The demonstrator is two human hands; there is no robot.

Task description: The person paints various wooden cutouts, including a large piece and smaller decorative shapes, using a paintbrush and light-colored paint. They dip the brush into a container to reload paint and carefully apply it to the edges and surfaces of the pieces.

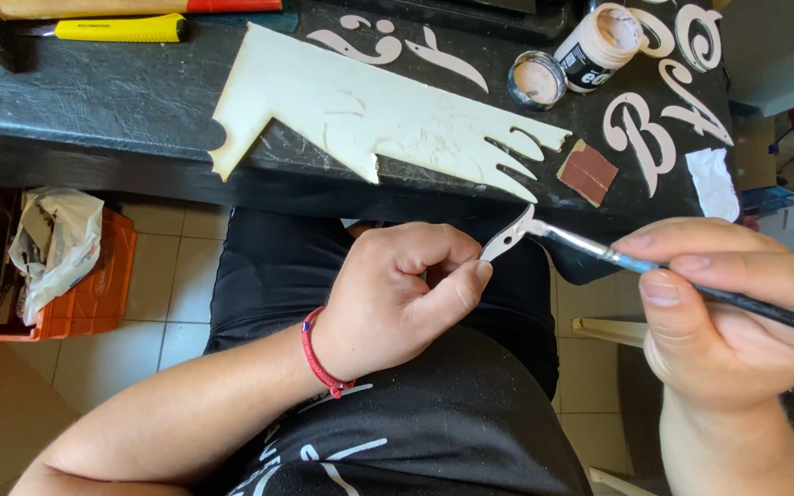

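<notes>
Pinching cutout [505, 241] left hand [397, 298] (brush [599, 250] touching).

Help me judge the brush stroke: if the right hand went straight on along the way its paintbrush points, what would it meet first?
The right hand aims its paintbrush up-left. The bristles already touch the small wooden cutout pinched by the left hand; that comes first. Beyond it, probably the dark table edge.

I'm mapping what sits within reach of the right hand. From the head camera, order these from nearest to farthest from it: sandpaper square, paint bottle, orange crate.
From the right hand:
1. Sandpaper square, on the bench just above-left of it.
2. Paint bottle, lying farther up the bench.
3. Orange crate, on the floor at far left.
</notes>
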